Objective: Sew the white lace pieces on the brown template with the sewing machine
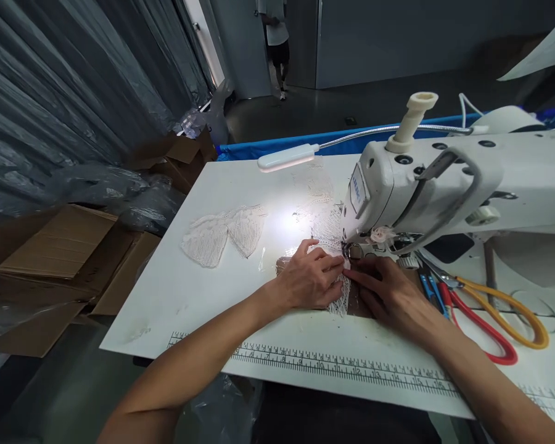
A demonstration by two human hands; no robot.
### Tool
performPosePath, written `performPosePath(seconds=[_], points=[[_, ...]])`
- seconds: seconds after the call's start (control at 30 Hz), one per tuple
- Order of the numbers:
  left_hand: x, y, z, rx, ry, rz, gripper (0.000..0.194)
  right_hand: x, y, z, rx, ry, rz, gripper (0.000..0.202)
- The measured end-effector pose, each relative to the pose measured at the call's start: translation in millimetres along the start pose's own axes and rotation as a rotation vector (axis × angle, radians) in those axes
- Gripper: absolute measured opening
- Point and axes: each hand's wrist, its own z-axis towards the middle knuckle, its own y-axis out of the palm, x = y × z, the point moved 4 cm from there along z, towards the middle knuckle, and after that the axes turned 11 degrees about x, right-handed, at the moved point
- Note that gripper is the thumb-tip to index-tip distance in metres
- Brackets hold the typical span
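the left forearm (pixel 194 364) looms closest, slanting over the printed ruler (pixel 319 365) on the tabletop's near edge, and it leads to the left hand (pixel 312 277): palm down, fingers loosely spread, pressing on the white lace piece (pixel 340 299), likely to hold that openwork flat! the lace lies right under the needle end of the sewing machine (pixel 425 179), between both hands. across from it, the right hand (pixel 393 287) has bent fingers by the lace's edge, index reaching in, perhaps as a guide (pinching or merely resting? can't tell). the lamp (pixel 287 158) hangs low, presumably to light the fine mesh. off left, another lace piece (pixel 208 240) lies apart, probably out of the way; scissors (pixel 504 311) sit right, handles facing the person, handy!
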Motion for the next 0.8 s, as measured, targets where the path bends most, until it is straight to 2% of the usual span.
performPosePath(seconds=[0.2, 0.5, 0.67, 0.8], points=[[-2, 3.8, 1, 0.013, -0.033, 0.059, 0.028, -1, 5, 8, 0.055, -0.029, -0.099, 0.036], [-3, 9.9, 5, -0.053, -0.125, 0.110, 0.030, 0, 13, 11, 0.040, 0.017, -0.154, 0.038], [-3, 8.6, 3, -0.045, -0.164, 0.045, 0.031, 5, 9, 7, 0.046, 0.083, -0.031, 0.038], [-13, 6.0, 4, 0.059, -0.207, 0.009, 0.028, 14, -1, 4, -0.017, 0.180, 0.088, 0.040]])
